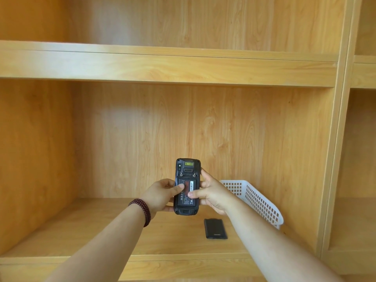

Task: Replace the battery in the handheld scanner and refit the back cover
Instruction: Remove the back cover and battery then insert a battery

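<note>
I hold the black handheld scanner upright above the shelf, its back toward me and its cover off. A labelled battery lies in the open compartment. My left hand grips the scanner's left side, thumb resting on the battery. My right hand holds the right side, with its thumb pressed on the battery too. The black back cover lies flat on the shelf board, below and to the right of the scanner.
A white perforated plastic basket stands on the shelf board behind my right wrist. A wooden shelf runs overhead, and an upright panel closes the bay on the right.
</note>
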